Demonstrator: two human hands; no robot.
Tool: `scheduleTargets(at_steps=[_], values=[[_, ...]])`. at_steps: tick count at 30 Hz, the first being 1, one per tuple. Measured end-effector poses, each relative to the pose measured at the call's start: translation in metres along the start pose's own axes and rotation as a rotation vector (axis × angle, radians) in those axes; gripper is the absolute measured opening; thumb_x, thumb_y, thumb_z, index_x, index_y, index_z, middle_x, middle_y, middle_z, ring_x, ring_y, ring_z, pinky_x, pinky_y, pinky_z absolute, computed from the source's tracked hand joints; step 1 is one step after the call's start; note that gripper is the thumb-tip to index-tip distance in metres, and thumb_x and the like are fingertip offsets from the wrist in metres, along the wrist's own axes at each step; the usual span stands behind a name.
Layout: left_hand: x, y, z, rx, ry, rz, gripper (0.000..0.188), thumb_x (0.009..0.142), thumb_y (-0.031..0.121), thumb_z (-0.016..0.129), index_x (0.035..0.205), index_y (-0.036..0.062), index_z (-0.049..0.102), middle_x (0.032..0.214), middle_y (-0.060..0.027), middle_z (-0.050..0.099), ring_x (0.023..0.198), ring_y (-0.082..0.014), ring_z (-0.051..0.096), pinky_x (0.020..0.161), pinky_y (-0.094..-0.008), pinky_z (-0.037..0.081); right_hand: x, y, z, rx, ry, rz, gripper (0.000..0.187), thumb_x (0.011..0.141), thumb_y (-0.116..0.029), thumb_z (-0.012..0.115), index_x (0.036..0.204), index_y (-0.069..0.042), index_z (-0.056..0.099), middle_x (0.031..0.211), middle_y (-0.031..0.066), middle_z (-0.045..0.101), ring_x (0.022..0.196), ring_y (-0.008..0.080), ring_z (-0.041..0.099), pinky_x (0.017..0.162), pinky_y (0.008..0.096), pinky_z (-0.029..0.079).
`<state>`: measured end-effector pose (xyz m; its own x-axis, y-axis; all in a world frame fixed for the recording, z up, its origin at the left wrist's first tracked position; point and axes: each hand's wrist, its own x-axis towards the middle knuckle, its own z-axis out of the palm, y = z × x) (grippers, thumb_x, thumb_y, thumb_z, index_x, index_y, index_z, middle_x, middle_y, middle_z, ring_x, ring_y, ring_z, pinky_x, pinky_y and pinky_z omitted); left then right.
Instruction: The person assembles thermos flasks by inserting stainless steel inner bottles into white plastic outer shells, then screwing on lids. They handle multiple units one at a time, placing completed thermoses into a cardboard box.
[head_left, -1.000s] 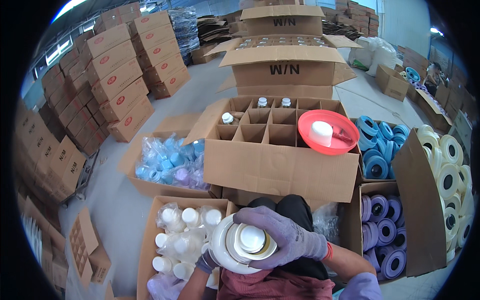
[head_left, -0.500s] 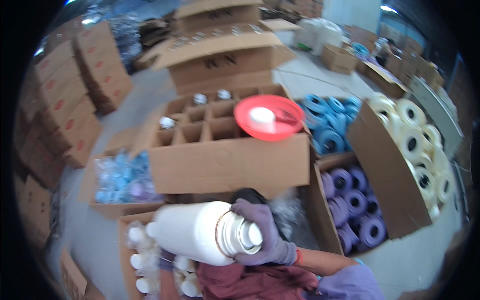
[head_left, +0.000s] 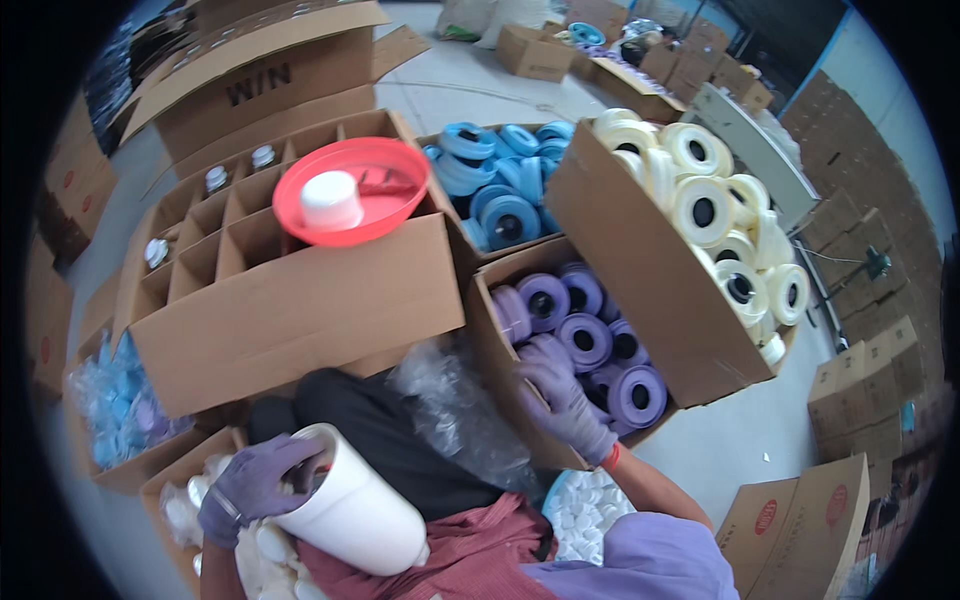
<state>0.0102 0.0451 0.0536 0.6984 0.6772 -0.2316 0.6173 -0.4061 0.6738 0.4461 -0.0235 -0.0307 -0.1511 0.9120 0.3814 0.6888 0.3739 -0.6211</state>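
Note:
My left hand (head_left: 255, 487), in a purple-grey glove, is closed on the rim of a white flask-like body (head_left: 365, 515). The flask leans across my lap, its wide mouth up and to the left; the fingers reach over the rim, and something dark shows inside. My right hand (head_left: 560, 400), gloved alike, is over the near left side of a carton of purple rings (head_left: 585, 340). Its fingers are apart and stretched toward the rings; I see nothing held in it. Beneath my left hand a carton (head_left: 165, 490) holds several white bottle-like pieces.
Ahead stands a divided carton (head_left: 300, 305) with a red dish (head_left: 400, 215) holding a white cap (head_left: 330, 200). Blue rings (head_left: 505, 215) and cream rings (head_left: 700, 205) fill cartons to the right. Clear plastic (head_left: 450, 410) lies by my lap; bagged blue pieces (head_left: 115, 395) stand left.
My right hand has let go of the flask's neck and moved right to the purple rings. The left hand has come up onto the flask, which is now mouth up. The view has swung right.

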Motion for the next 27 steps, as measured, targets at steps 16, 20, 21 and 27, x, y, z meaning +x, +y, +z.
scheduleTargets(at_steps=[16,20,21,27], values=[[0.001,0.013,-0.001,-0.137,-0.021,-0.139,0.054,0.072,0.017,0.077,0.123,0.007,0.063,0.109,-0.0136,0.066,0.096,-0.0319,0.065,0.083,-0.0392,0.053,-0.057,0.184,-0.357,-0.785,0.824,0.815,0.037,0.092,-0.024,0.057,0.116,0.002,0.064,0.11,0.0249,0.068,0.106,0.0391,0.064,0.095,0.0447,0.047],[0.01,0.024,-0.008,0.208,0.318,0.099,0.053,0.078,0.024,0.076,0.124,0.0022,0.061,0.114,-0.0163,0.064,0.105,-0.0319,0.064,0.086,-0.0379,0.053,0.031,0.052,-0.3,-0.593,1.124,0.064,0.03,0.101,-0.017,0.055,0.126,-0.001,0.061,0.114,0.0116,0.066,0.107,0.0206,0.06,0.096,0.0327,0.045],[0.016,0.03,-0.01,0.33,0.521,0.192,0.054,0.08,0.027,0.075,0.125,0.0006,0.06,0.116,-0.0168,0.064,0.107,-0.031,0.063,0.086,-0.0378,0.053,0.064,0.003,-0.261,-0.342,1.112,0.082,0.03,0.102,-0.02,0.055,0.124,0.0,0.062,0.111,0.0102,0.066,0.101,0.0177,0.059,0.093,0.0313,0.046],[0.052,0.076,-0.008,-1.295,0.245,0.165,0.068,0.094,0.036,0.067,0.147,0.0061,0.037,0.135,-0.0123,0.056,0.115,-0.0244,0.063,0.096,-0.0428,0.055,0.165,-0.146,-0.013,0.024,0.252,-0.374,0.063,0.081,0.006,0.066,0.141,-0.001,0.047,0.14,0.0183,0.051,0.115,0.0282,0.061,0.096,0.0376,0.049]])
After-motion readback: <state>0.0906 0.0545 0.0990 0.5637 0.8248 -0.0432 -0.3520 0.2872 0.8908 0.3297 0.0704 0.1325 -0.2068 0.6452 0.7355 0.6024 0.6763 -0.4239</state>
